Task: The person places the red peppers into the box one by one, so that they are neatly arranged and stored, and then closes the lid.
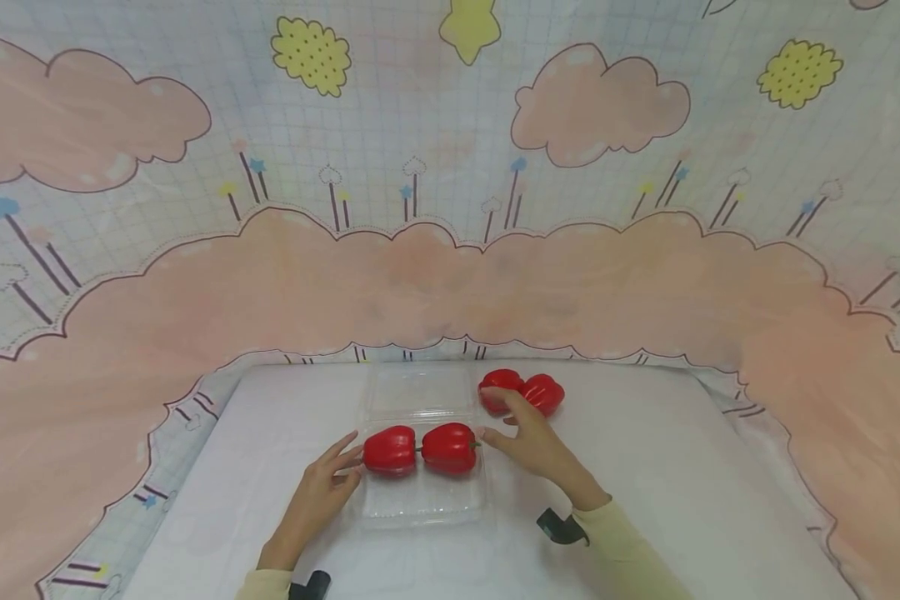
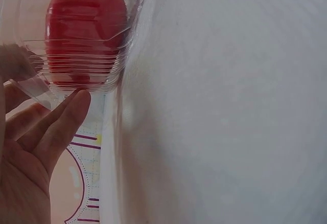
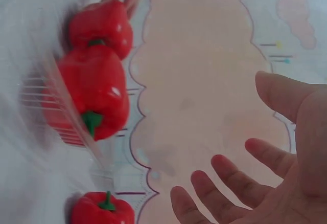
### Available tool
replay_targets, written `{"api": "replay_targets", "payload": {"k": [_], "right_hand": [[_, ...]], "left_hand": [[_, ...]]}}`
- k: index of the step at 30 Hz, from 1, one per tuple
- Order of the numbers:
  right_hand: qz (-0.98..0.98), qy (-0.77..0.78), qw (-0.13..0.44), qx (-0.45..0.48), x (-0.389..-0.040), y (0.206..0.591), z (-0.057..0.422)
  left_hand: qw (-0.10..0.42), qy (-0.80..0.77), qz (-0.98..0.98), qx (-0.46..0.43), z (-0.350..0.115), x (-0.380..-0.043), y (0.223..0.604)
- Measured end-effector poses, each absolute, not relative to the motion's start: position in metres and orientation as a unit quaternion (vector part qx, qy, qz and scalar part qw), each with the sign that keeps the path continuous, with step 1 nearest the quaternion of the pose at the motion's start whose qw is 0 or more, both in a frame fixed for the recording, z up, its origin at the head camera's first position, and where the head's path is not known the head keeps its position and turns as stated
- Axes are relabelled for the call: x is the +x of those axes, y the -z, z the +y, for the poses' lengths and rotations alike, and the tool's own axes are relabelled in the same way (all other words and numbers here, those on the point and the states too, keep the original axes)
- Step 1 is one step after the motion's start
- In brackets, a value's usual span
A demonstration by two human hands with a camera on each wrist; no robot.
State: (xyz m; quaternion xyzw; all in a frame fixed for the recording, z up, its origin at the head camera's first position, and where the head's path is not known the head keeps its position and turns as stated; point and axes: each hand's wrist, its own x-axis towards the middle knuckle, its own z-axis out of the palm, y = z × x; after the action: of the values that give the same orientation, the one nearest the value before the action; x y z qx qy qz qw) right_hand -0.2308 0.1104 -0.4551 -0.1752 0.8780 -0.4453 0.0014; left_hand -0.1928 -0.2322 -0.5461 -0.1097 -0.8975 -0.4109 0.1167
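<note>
Two red bell peppers, a left one [image 1: 390,452] and a right one [image 1: 450,448], lie side by side in the clear plastic clamshell box [image 1: 423,504], whose lid [image 1: 420,392] is folded back. My left hand [image 1: 324,490] is at the box's left side. In the left wrist view, its straight fingers [image 2: 69,119] reach the ridged wall beside a pepper [image 2: 87,29]. My right hand [image 1: 528,442] hovers right of the box with spread fingers and nothing in it. In the right wrist view, a pepper's green stem [image 3: 92,121] shows behind the clear wall.
Another two red bell peppers, one [image 1: 501,382] partly behind my right hand and one [image 1: 544,394] beside it, lie on the white table [image 1: 645,467] at the back right. A cloud-patterned cloth [image 1: 450,283] hangs behind the table.
</note>
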Motion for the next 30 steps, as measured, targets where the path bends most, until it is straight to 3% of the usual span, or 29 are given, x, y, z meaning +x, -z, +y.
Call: {"api": "replay_targets", "payload": {"k": [8,30], "right_hand": [[0.872,0.45,0.011,-0.19,-0.234,0.445,0.119],[0.874,0.456,-0.056,-0.158,-0.253,0.455,0.183]], "left_hand": [[0.118,0.412,-0.899,-0.092,-0.239,-0.188,0.547],[0.108,0.426,-0.893,-0.094,-0.23,-0.196,0.549]]}}
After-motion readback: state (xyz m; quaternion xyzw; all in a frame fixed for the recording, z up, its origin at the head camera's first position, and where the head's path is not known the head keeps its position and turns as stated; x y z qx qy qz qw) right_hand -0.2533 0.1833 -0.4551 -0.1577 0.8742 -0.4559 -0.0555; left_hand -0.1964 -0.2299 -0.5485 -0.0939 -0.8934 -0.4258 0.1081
